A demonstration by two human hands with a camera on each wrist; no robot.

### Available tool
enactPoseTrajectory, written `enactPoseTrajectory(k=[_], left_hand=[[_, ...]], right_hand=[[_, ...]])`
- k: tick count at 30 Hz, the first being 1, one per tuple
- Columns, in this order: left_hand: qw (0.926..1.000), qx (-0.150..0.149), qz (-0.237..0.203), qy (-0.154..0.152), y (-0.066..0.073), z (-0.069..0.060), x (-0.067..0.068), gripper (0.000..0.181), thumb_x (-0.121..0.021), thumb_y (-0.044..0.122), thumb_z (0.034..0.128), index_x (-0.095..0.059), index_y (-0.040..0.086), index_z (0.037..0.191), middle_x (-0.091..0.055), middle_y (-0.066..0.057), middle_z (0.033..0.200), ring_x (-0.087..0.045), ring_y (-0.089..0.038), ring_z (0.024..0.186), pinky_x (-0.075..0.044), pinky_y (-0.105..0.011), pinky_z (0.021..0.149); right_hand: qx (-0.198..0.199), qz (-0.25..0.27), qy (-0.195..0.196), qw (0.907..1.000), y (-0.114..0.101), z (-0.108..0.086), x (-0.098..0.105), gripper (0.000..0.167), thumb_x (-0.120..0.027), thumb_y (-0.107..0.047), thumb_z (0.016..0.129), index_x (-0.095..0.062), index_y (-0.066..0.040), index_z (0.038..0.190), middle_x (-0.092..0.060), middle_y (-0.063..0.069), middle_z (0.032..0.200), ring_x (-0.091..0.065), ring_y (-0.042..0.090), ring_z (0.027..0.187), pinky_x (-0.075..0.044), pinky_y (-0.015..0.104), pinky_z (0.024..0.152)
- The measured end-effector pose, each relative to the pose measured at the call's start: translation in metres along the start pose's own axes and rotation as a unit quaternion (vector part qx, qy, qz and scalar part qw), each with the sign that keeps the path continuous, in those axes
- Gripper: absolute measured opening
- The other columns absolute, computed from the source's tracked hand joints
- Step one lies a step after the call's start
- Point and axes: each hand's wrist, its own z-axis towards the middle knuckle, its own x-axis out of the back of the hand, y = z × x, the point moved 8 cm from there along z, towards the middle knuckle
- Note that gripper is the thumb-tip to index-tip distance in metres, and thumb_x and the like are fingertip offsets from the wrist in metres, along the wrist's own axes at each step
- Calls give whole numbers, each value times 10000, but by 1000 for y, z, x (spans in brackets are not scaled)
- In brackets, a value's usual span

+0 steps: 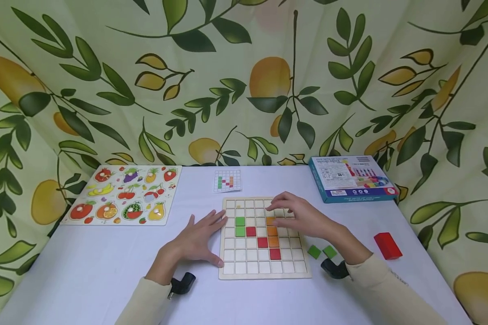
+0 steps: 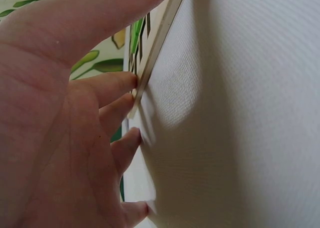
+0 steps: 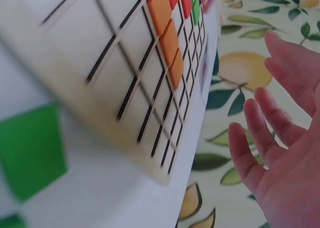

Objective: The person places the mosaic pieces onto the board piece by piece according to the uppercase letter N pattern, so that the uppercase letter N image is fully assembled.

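A wooden grid board (image 1: 253, 268) lies on the white table. Set into its squares are two green tiles (image 1: 240, 226), three red tiles (image 1: 262, 243) in a descending diagonal, and a column of three orange tiles (image 1: 273, 231). My left hand (image 1: 197, 238) spreads along the board's left edge; in the left wrist view its thumb and some fingertips (image 2: 131, 80) meet that edge. Above the upper right of the board hovers my right hand (image 1: 301, 217), fingers loosely bent. In the right wrist view that hand (image 3: 285, 153) holds nothing. Two loose green tiles (image 1: 314, 251) lie beside the board.
A small card with a coloured grid pattern (image 1: 227, 181) lies behind the board. Back left is a fruit picture board (image 1: 124, 196); back right, a blue-edged box (image 1: 351, 178). A red block (image 1: 388, 246) sits at the right. A leaf-patterned curtain (image 1: 227, 90) hangs behind.
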Motion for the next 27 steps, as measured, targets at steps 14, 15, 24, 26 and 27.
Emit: enactPoseTrajectory(k=[14,15,24,26,27], left_hand=[[10000,-14,49,-20,1,0,2,1162,-923,566,606,-403,199,1578,-273,17,1713,-170,-297,1619,-56,-755,1236],[10000,-25,41,-13,1,0,2,1162,-923,566,605,-405,195,1577,-274,12,1713,-172,-300,1619,-57,-758,1234],[10000,-12,-55,1,0,-3,2,1161,-931,551,599,-412,191,1573,-279,22,1710,-178,-296,1617,-49,-760,1232],[10000,-28,-71,10,1,-2,3,1158,-930,551,602,-411,190,1573,-281,19,1710,-178,-301,1617,-49,-760,1232],[10000,-28,-61,13,1,-2,3,1160,-929,554,602,-410,191,1574,-280,20,1710,-177,-300,1617,-50,-759,1233]], right_hand=[[-1085,-181,287,9935,58,-72,29,372,-788,-261,892,-716,-177,1247,-604,116,1372,-561,374,1304,-572,537,1011],[-1153,-158,292,9928,61,-76,30,376,-793,-272,887,-717,-178,1243,-603,122,1372,-561,376,1301,-576,532,1004],[-1342,-109,245,9906,83,-108,29,431,-837,-304,835,-720,-187,1233,-632,101,1326,-589,343,1258,-615,329,906],[-1368,-106,224,9903,86,-113,28,455,-845,-313,825,-714,-188,1242,-636,95,1323,-594,335,1252,-596,249,870],[-1417,-90,220,9896,88,-114,28,465,-851,-318,817,-713,-194,1243,-638,88,1324,-595,327,1251,-583,221,862]])
